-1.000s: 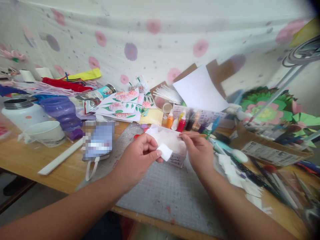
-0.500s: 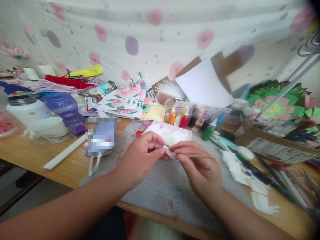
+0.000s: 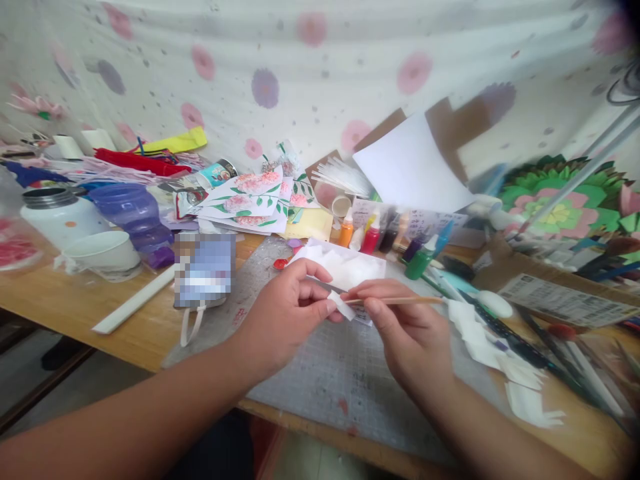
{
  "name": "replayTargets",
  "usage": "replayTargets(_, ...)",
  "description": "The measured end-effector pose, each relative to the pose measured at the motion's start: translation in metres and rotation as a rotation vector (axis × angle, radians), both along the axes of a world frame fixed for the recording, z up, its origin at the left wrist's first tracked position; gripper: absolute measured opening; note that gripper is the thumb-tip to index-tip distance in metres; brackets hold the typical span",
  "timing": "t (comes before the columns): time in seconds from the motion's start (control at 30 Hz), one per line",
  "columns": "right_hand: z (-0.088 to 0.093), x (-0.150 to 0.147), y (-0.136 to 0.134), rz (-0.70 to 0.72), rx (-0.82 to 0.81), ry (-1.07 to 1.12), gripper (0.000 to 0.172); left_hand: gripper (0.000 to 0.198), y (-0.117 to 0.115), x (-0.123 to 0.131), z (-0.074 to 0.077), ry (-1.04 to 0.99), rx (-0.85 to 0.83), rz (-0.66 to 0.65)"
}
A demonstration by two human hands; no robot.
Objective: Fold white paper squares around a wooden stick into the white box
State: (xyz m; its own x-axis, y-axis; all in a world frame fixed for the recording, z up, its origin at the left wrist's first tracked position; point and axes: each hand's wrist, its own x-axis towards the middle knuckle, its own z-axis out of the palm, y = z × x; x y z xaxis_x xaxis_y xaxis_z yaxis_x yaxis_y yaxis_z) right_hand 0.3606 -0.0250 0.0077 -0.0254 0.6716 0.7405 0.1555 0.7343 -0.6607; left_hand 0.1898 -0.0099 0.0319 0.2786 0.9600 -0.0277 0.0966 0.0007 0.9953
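My left hand [image 3: 287, 313] is closed in a pinch on a small white paper piece [image 3: 344, 307] above the grey cutting mat [image 3: 345, 383]. My right hand [image 3: 400, 327] pinches a thin wooden stick [image 3: 400, 301] that lies level, its tip at the paper piece. The two hands almost touch at the fingertips. Behind them a sheet of white paper [image 3: 350, 265] lies on the mat.
Small paint bottles [image 3: 373, 237] stand behind the mat, beside flower-painted cards [image 3: 247, 200]. A white jar [image 3: 57, 217], a purple container [image 3: 133, 217] and a white bowl [image 3: 103, 253] sit left. Pens, white scraps [image 3: 480, 340] and green paper flowers [image 3: 550, 213] crowd the right.
My right hand came down and toward my left hand, turning the stick level with its tip at the paper piece. The view drifted slightly.
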Motion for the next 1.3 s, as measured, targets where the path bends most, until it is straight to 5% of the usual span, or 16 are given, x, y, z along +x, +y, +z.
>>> replayTargets(0.57, -0.0014, 0.0030, 0.0025, 0.004, -0.030, -0.043, 0.017, 0.018, 0.0023, 0.0029, -0.0005, -0.034, 0.004, 0.010)
replayTargets(0.83, 0.0006, 0.0041, 0.0012, 0.043, 0.086, -0.155, 0.018, 0.017, 0.0023, 0.0016, -0.0013, -0.107, -0.029, 0.015)
replayTargets(1.3, -0.0028, 0.0044, 0.0059, -0.018, -0.011, -0.040, 0.018, 0.018, 0.0035, 0.0013, -0.0018, -0.069, -0.011, 0.013)
